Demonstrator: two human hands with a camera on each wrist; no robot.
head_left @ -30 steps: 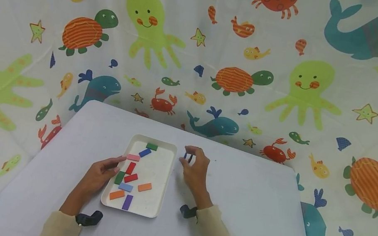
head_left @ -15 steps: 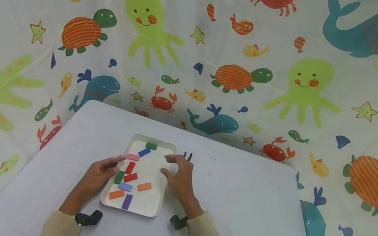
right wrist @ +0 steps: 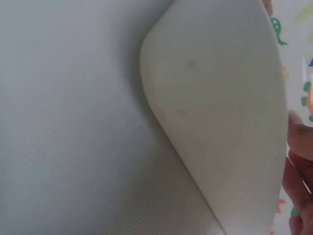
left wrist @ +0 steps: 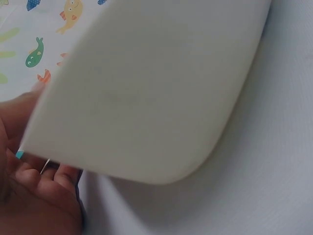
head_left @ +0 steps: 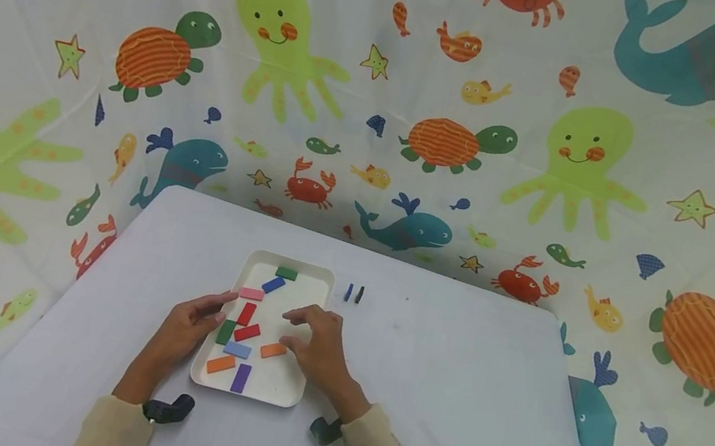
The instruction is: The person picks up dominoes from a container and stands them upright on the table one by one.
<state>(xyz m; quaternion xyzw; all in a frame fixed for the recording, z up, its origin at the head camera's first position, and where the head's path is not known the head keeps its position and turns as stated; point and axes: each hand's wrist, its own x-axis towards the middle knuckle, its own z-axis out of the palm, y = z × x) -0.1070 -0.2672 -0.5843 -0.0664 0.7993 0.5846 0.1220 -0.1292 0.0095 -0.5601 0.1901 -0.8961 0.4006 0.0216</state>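
A white tray [head_left: 290, 394] of small coloured rectangular blocks stands between the hands. My left hand [head_left: 180, 335] rests at its left rim, fingertips by the pink block [head_left: 251, 294]; in the left wrist view the tray wall partly hides the fingers. My right hand [head_left: 322, 348] hovers over the tray's right side, thumb and forefinger apart with nothing between them. Its thumb is close to an orange block [head_left: 272, 351]; whether they touch I cannot tell. Beyond the tray's right edge, a blue block [head_left: 348, 292] and a dark block [head_left: 359, 295] stand side by side on the table.
Inside the tray lie more blocks, among them red [head_left: 247, 333], green [head_left: 225, 332], light blue [head_left: 238, 350] and purple [head_left: 241, 378]. A white cloth covers the table [head_left: 455, 400]. Behind it hangs a curtain [head_left: 352, 174] printed with sea animals.
My right hand has left the blue and dark blocks, which stay standing, and moved left and nearer over the tray. The left hand keeps its place.
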